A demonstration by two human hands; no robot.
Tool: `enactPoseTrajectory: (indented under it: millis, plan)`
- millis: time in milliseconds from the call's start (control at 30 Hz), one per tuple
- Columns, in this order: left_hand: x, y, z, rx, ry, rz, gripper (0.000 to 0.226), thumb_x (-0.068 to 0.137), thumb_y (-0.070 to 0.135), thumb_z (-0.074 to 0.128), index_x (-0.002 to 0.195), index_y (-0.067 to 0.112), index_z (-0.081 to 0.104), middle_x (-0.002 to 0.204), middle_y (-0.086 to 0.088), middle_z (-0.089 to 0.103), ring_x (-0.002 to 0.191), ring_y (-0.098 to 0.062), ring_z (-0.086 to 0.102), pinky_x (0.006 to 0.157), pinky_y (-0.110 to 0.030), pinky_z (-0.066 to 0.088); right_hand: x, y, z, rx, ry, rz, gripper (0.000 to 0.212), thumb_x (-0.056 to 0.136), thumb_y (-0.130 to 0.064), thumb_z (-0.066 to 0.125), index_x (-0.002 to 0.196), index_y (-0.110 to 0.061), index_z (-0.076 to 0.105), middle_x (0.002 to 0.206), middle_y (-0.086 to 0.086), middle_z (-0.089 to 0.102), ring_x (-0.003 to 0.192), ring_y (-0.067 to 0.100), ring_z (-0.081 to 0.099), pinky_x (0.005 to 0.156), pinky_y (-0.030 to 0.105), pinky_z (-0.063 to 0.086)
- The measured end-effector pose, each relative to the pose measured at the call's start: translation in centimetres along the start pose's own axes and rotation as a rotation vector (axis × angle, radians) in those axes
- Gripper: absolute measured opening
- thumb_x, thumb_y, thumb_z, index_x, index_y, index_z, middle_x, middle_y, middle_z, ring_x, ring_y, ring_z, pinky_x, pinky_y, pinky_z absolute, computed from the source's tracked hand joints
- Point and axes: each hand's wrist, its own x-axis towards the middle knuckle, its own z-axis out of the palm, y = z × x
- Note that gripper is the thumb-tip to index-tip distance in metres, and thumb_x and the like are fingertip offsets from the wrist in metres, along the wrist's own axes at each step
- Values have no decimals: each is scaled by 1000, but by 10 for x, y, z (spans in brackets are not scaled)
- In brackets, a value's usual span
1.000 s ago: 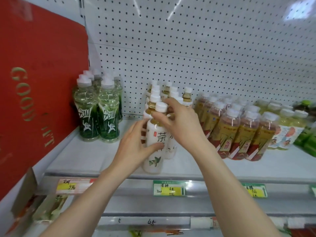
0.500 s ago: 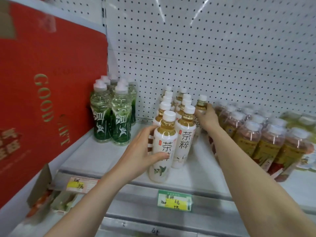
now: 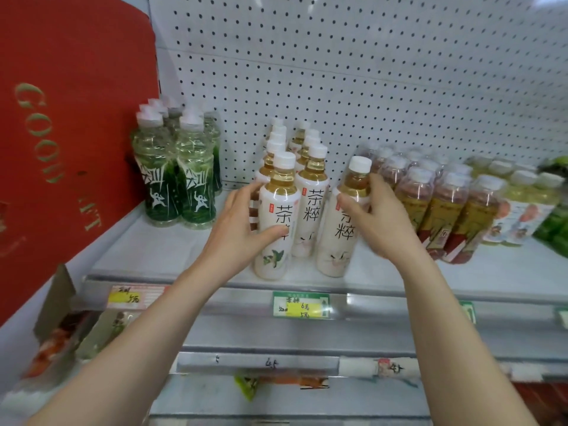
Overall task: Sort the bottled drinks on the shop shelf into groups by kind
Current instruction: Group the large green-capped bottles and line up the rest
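White-labelled tea bottle (image 3: 278, 207) stands at the front edge of the shelf (image 3: 153, 250), and the left hand (image 3: 238, 232) holds it, thumb across the label and fingers curled round its left side. Just right of it stands a second bottle (image 3: 310, 216) of the same tea. Beyond that, the right hand (image 3: 379, 222) grips a third bottle (image 3: 335, 250) at the shoulder; this one leans to the right. Behind both grips are more tea bottles (image 3: 302, 139) in rows. Further left stand green bottles (image 3: 172, 186), further right red-labelled bottles (image 3: 442, 207).
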Motion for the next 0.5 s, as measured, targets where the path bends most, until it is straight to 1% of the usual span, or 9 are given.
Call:
enactPoseTrajectory:
  millis: [100,167,233,300,333,400,500]
  plan:
    - [0,1,1,71,45,13,94,69,47,77,148,30,28,147,5,35,129,-14,45,107,-44,41,-20,-17,1,65,-33,-54,39,92,-45,58,124,-24,51,116,-2,59,95,12,60,84,41,51]
    - [2,4,0,94,11,41,95,72,46,77,149,30,25,149,5,37,132,-15,43,108,-38,37,-24,-29,8,105,-62,-94,35,93,-42,58,124,-26,52,115,-5,60,97,10,60,87,39,52]
    - [3,4,-2,85,-30,58,94,74,43,77,150,31,25,146,8,43,127,-11,47,105,-38,41,-21,-35,16,113,-79,-115,36,93,-43,58,125,-27,52,114,-8,61,99,9,60,89,40,52]
    - [3,1,-3,25,-38,34,90,73,39,80,147,32,29,142,8,49,120,-5,49,102,-39,46,-18,-37,20,108,-73,-120,38,92,-44,60,125,-26,53,113,-8,61,99,9,60,89,39,52]
    - [3,-1,-3,-1,-29,22,88,72,38,81,144,32,32,140,9,49,119,-5,49,101,-40,47,-15,-37,21,98,-63,-119,39,91,-43,62,125,-25,53,113,-7,60,99,10,59,89,38,52]
    - [4,-4,-4,-7,-8,16,87,69,38,83,142,32,35,135,11,45,121,-9,50,100,-43,48,-14,-36,23,66,-46,-119,40,91,-41,64,125,-23,55,113,-5,58,102,12,56,90,35,49]
    - [9,-6,-5,-11,-33,16,86,72,35,82,144,29,36,135,6,43,118,-10,50,101,-40,47,-14,-38,25,53,-23,-120,38,91,-37,65,125,-21,55,113,-3,56,104,14,54,90,34,46]
